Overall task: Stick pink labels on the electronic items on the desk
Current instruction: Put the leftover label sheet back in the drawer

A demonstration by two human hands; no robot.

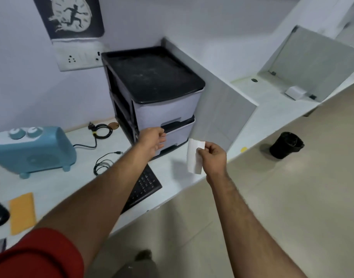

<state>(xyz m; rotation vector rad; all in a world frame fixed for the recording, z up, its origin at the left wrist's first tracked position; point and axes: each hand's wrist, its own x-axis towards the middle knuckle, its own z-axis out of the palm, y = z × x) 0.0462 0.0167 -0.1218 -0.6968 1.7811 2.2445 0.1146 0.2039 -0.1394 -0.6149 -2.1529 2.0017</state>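
We see white label sheet (194, 157) pinched in R hand (213, 157), long axis vertical. L hand (153, 140) loosely curled, empty, at drawer unit (158, 101) handle. Blue speaker (31, 149) far left, nearer L arm.

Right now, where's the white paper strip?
In the head view, the white paper strip is pinched in the right hand, held above the desk's front edge, just right of the drawer unit and the left hand.
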